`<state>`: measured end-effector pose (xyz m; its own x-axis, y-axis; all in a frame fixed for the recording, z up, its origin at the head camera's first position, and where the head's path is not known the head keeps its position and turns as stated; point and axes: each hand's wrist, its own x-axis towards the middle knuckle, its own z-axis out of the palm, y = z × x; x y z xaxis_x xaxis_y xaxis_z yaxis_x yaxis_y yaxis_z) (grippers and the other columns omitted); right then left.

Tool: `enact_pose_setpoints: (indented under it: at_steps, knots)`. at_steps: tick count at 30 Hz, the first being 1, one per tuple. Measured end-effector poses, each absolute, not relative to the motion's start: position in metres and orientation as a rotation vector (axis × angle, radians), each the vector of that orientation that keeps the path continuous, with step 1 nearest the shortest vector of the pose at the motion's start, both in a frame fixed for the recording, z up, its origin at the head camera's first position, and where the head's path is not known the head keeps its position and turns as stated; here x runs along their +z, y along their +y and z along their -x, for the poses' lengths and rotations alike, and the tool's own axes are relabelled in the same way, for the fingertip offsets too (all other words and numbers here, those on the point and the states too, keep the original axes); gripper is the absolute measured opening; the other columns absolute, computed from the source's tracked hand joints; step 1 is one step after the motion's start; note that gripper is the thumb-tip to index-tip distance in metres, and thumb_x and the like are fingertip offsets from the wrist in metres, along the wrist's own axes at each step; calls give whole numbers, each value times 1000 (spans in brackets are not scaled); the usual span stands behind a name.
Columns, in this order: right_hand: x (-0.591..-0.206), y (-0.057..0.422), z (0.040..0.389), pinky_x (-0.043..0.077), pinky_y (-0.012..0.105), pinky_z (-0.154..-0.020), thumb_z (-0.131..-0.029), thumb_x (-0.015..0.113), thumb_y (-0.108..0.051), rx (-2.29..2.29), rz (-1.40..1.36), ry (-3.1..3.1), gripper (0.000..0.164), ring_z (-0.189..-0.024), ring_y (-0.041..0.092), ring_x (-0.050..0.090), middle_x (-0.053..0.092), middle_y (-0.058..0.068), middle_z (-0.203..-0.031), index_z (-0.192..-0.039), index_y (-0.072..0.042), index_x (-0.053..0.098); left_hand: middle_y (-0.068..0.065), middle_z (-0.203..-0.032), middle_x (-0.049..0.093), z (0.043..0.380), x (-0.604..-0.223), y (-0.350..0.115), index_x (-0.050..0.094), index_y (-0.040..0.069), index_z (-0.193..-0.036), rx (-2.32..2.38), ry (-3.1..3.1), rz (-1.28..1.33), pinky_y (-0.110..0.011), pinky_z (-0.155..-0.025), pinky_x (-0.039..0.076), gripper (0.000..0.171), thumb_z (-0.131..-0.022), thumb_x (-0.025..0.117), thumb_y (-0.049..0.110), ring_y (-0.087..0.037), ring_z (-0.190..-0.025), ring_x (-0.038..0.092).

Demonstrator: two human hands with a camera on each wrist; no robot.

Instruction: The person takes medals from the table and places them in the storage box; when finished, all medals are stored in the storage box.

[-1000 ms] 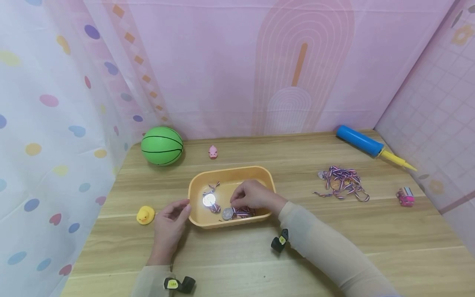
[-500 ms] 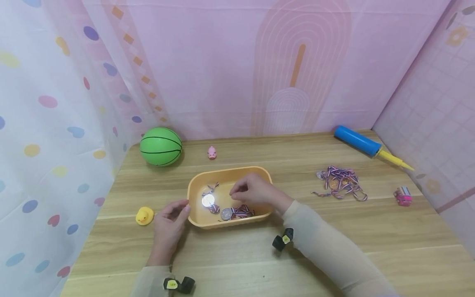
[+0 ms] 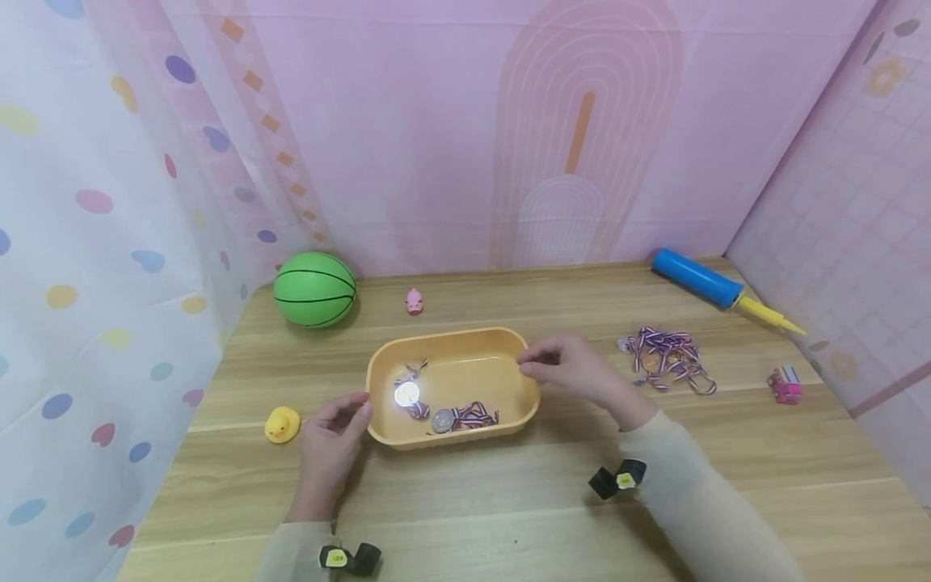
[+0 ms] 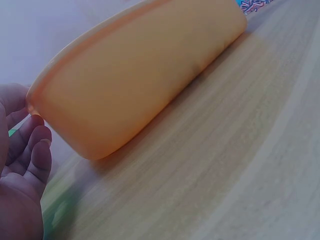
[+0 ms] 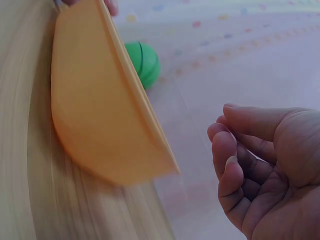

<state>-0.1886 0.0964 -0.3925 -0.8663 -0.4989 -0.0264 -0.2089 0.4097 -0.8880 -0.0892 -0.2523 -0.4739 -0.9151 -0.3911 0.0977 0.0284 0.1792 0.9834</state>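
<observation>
A person works at a wood-grain tabletop (image 3: 451, 517), both hands about a yellow-orange tray (image 3: 465, 346). The left hand (image 3: 330, 449) pinches the tray's left rim between thumb and forefinger, its other fingers bent loosely below the edge. The right hand (image 3: 575, 373), thumb and fingers loosely curled with a slight gap between them, holds nothing; it is raised just beside the tray's right end, apart from the rim in the right wrist view. Inside the tray lie two medals on striped ribbons: one medal (image 3: 407, 394), washed out by glare, toward the left end, and a silver medal (image 3: 443, 420) near the front wall. A tangled pile of ribboned medals (image 3: 676, 339) sits on the tabletop to the right, between a blue pump (image 3: 697, 278) and a pink toy vehicle (image 3: 785, 385). Behind the tray stand a green ball (image 3: 314, 289) and a pink pig (image 3: 414, 301); a yellow duck (image 3: 282, 424) sits near the left hand.
</observation>
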Motion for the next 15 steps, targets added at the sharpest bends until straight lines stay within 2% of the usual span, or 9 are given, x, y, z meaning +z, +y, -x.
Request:
enact_pose_setpoints:
  at_steps: [3,7,9,15]
  knots:
    - [-396,119,188,54,47,-74,-88,70,-21,-1432,548,2429,25,-78,21,65,70,6,-92,-106,-4,71,-2,-93,68,89,-473,-252,68,-1,-106,-1798,-2139,-351,-19,-71,49,24,-87,72,13,-14,-84,60]
    - [-400,150,187,54,49,-71,-89,70,-23,-1418,498,2500,23,-76,21,65,70,10,-90,-106,-8,71,-3,-95,69,88,-472,-252,67,-2,-108,-1817,-2133,-352,-18,-71,49,26,-87,72,13,-14,-85,60]
    - [-399,166,186,55,46,-69,-89,70,-24,-1406,488,2539,23,-76,20,64,70,11,-92,-107,-8,71,-5,-96,69,88,-471,-251,67,-3,-108,-1822,-2128,-353,-18,-71,49,26,-87,72,13,-13,-85,60]
    - [-401,221,179,56,34,-64,-90,70,-22,-1444,402,2652,28,-78,18,65,67,16,-100,-109,-1,69,-10,-101,68,88,-472,-253,68,-1,-107,-1822,-2127,-355,-18,-71,50,26,-87,72,15,-14,-87,60]
